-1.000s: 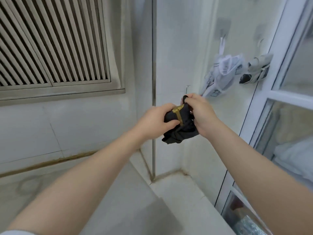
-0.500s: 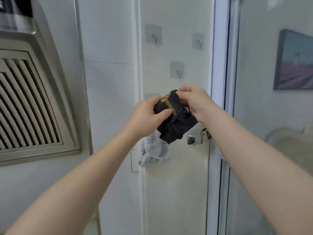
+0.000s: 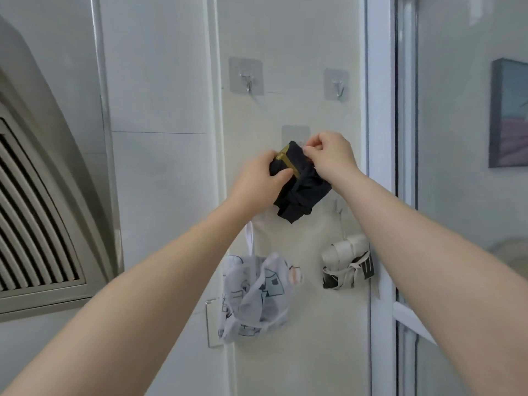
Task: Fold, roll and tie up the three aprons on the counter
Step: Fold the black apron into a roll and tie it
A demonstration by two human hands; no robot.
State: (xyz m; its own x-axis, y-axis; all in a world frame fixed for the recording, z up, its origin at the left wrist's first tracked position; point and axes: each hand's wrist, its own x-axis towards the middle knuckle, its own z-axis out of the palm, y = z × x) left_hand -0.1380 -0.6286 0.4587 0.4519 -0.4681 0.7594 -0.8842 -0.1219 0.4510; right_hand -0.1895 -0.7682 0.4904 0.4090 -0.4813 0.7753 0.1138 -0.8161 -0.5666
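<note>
Up high, left hand [image 3: 258, 174] gripping black apron roll [image 3: 300, 184], right hand [image 3: 331, 155] fingers [image 3: 310, 150] pinching its top, at wall hook [image 3: 295, 135]

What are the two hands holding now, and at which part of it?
Both hold the black rolled apron. The left hand grips its upper left end by the gold band; the right hand pinches its top edge.

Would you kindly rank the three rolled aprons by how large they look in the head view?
1. white printed apron, looks largest, loosely bundled.
2. black apron, gripped by the left hand and right hand.
3. beige striped apron, close to the black one in apparent size, so that order is unsure.
</note>
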